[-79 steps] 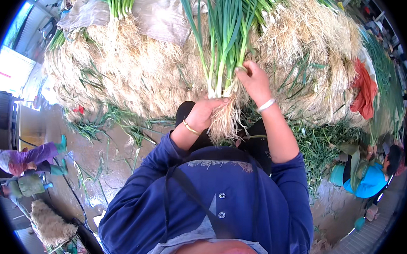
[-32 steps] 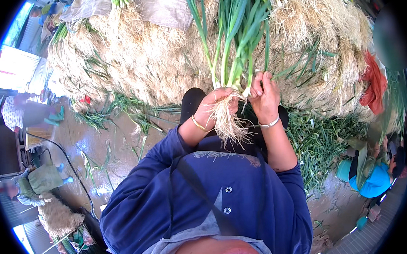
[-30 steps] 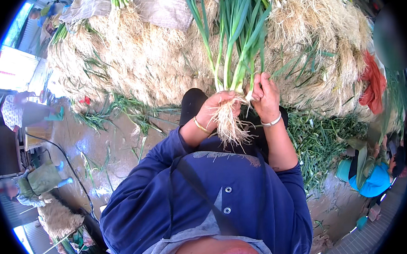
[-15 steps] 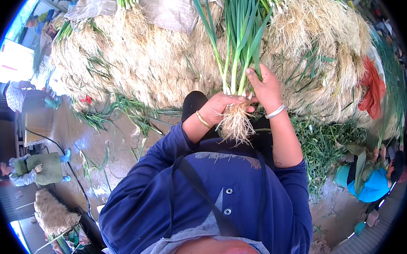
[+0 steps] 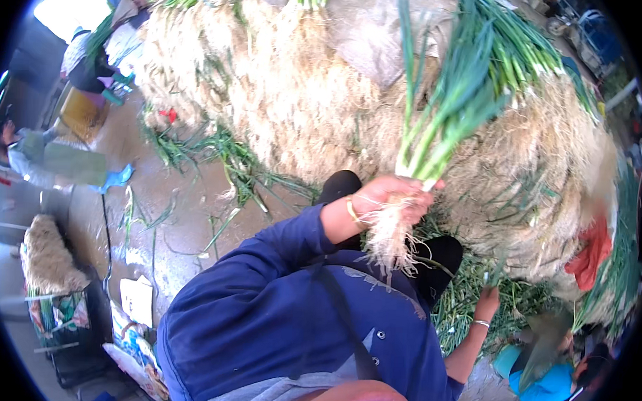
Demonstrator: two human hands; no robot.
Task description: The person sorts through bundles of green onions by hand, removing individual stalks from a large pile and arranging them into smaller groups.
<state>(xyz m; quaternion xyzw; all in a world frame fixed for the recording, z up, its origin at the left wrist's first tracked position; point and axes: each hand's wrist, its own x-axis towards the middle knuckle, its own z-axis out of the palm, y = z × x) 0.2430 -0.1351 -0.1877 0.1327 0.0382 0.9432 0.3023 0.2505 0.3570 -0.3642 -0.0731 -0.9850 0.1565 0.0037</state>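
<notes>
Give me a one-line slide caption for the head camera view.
Left hand gripping rooted green onions near their base, right hand out over strewn green leaves.

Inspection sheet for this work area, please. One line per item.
Surface: shiny, wet-looking brown floor; whatever supports the broad heap of pale, stringy-rooted green onions is hidden.
Work items: bunch of long-leaved green onions with white stem bases, roots hanging toward the wearer.
Clutter: loose, long green leaves on the right, more scattered left; crumpled orange-red cloth at the heap's right end.
Hands: left hand grips the bunch near its roots; right hand is at the loose leaves, grip unclear.
Cables: thin black cable or hose on the left floor.
Surroundings: co-worker in turquoise top, right; others left.
</notes>
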